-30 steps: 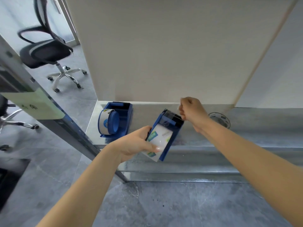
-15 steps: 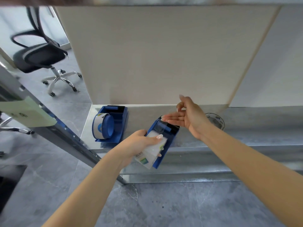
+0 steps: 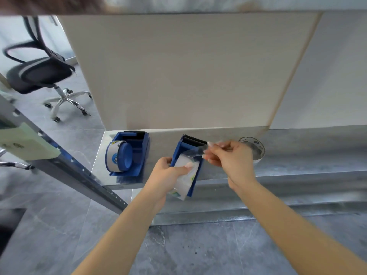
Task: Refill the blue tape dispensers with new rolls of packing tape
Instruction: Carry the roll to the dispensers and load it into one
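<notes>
**Metal shelf and the items resting on it**

Before me runs a shiny metal shelf (image 3: 164, 139), its back edge meeting a pale panel wall (image 3: 178, 72). Three items rest directly on its surface. At my left sits a blue tape dispenser (image 3: 137, 155) loaded with a roll on a blue hub. Near the middle stands a second blue dispenser (image 3: 179, 149), angled, its serrated blade towards the wall and its near end overhanging the shelf's front lip. At my right, well apart from the first dispenser, lies a loose roll of tape (image 3: 256, 145), flat on the metal just beside the wall. Below the shelf spreads a grey tiled floor (image 3: 198, 251).
</notes>
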